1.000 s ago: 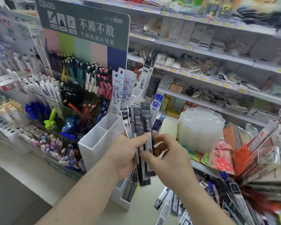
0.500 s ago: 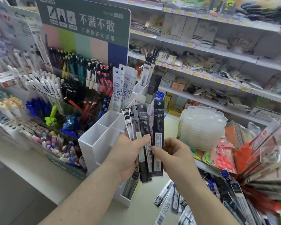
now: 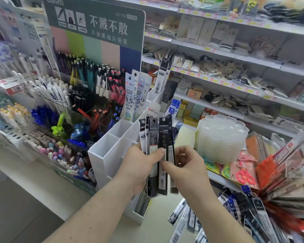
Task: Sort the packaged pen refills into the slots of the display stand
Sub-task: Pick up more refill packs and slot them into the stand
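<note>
While both hands hold them, the refill packs [image 3: 158,155] look light, thin and slippery.
Left hand [image 3: 139,165] grips the fan; right hand [image 3: 186,169] pinches one pack at mid-length, the best grip.

I am seeing the pale counter [image 3: 33,176] carrying the white display stand [image 3: 112,155], with loose refill packets [image 3: 186,218] lying beside it.

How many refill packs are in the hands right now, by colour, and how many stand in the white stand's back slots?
Black packs in the hands: 3 visible
White-topped pack in the hands: 1
Pale blue 0.5 packs in a back slot of the stand: about 3
Black-topped packs in the rear slot: about 2
Total: about 9
</note>
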Tool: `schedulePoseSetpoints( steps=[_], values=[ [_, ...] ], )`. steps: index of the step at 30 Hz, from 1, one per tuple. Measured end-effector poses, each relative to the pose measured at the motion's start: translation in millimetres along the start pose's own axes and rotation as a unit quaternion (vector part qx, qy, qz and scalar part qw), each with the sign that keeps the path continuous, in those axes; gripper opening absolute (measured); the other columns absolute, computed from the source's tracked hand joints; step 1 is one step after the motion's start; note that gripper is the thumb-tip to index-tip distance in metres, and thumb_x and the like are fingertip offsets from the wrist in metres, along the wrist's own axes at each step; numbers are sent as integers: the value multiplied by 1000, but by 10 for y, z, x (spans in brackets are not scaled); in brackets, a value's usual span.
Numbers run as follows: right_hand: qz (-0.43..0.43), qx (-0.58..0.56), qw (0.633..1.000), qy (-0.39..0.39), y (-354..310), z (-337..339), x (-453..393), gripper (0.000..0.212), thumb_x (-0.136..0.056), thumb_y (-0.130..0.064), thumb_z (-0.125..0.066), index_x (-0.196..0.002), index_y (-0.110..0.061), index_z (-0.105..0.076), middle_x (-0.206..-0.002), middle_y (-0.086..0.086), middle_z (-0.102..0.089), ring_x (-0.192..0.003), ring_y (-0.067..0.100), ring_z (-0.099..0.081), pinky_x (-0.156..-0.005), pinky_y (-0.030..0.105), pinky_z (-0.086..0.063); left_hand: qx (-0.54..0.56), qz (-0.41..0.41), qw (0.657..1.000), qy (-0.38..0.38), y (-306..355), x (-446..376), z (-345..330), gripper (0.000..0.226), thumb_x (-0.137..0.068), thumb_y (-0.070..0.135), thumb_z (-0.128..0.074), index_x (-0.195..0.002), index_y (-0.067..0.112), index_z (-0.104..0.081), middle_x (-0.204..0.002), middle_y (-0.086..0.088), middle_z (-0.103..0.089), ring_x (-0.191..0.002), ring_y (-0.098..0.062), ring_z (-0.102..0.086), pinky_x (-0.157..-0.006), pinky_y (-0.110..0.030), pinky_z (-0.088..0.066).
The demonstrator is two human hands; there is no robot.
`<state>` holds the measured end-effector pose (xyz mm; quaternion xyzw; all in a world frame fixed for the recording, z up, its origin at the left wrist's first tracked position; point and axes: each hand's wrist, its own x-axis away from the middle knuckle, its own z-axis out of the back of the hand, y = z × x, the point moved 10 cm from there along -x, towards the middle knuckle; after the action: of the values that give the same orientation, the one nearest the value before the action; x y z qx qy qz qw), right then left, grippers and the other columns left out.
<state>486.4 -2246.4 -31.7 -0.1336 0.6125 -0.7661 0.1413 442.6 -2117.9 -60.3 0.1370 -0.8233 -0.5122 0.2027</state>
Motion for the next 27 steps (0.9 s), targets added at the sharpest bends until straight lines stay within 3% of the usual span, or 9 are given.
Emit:
schedulePoseSetpoints(
  steps=[3, 6, 9, 12, 15, 18, 20, 24, 27],
  values=[
    [75, 117, 990, 36, -113, 26, 23, 22, -78, -9, -73, -79, -28, -61, -67, -4, -62, -53, 5, -47, -52, 21, -42, -22, -8, 1000, 15, -4, -7, 34, 15, -93, 1, -65, -91, 14, -72, -77, -5, -77, -66, -17, -72, -59, -31, -60],
    [91, 145, 985, 1, -135, -117, 40, 25, -81, -8, -69, -75, -31, -64, -60, -15, -62, -52, 4, -50, -49, 18, -42, -35, -10, 999, -17, -16, 24, -47, 20, -90, 12, -69, -77, 23, -79, -79, -8, -77, -70, -21, -74, -63, -34, -59],
    [42, 55, 997, -34, -62, -173, 29, 25, -85, -1, -61, -81, -23, -73, -64, -3, -68, -57, 10, -56, -50, 30, -47, -14, 5, 998, -57, -30, 59, -108, 8, -77, 20, -73, -80, 20, -81, -87, -14, -78, -75, -26, -74, -62, -36, -59],
    [-12, -43, 998, -50, 3, -173, 34, 19, -91, -3, -60, -80, -12, -71, -60, 2, -63, -52, 10, -55, -44, 20, -41, 5, 14, 998, -64, -20, 46, -71, 13, -75, 15, -72, -83, 11, -81, -91, -18, -77, -75, -31, -72, -62, -38, -58],
    [41, 79, 996, 0, -82, -57, 44, 19, -95, -37, -63, -82, -23, -66, -60, -12, -62, -53, 3, -56, -48, 17, -43, 5, 7, 1000, -20, -13, 15, 26, 9, -82, 4, -73, -90, 6, -77, -89, -19, -76, -74, -32, -75, -58, -38, -59],
    [72, 231, 970, 4, -144, -66, 81, 47, -86, -74, -39, -85, -31, -56, -66, -9, -62, -64, 9, -57, -56, 29, -42, -11, 10, 1000, -2, -49, 4, 68, 14, -88, -4, -69, -98, 4, -73, -92, -20, -76, -81, -35, -75, -63, -40, -61],
    [67, 215, 974, 4, -125, -78, 90, 47, -95, -65, -28, -80, -29, -54, -68, -6, -59, -68, 14, -55, -59, 35, -40, -6, 10, 1000, -7, -66, 18, 52, 13, -90, -3, -66, -97, 5, -74, -94, -19, -76, -83, -33, -75, -66, -40, -62],
    [21, 194, 980, -32, -6, -142, 66, 26, -88, -38, -41, -72, -21, -54, -64, -6, -55, -62, 12, -49, -55, 31, -36, 6, 11, 1000, -10, -85, 46, 15, 13, -91, -1, -66, -97, 7, -74, -95, -18, -77, -85, -32, -75, -69, -40, -61],
    [14, 204, 977, -67, 65, -170, 43, 18, -95, -28, -53, -82, -21, -62, -72, -6, -62, -69, 13, -56, -60, 32, -46, 4, 4, 1000, 2, -90, 59, 23, 13, -90, -2, -67, -95, 7, -74, -95, -19, -77, -88, -37, -74, -77, -46, -62]
  ],
)
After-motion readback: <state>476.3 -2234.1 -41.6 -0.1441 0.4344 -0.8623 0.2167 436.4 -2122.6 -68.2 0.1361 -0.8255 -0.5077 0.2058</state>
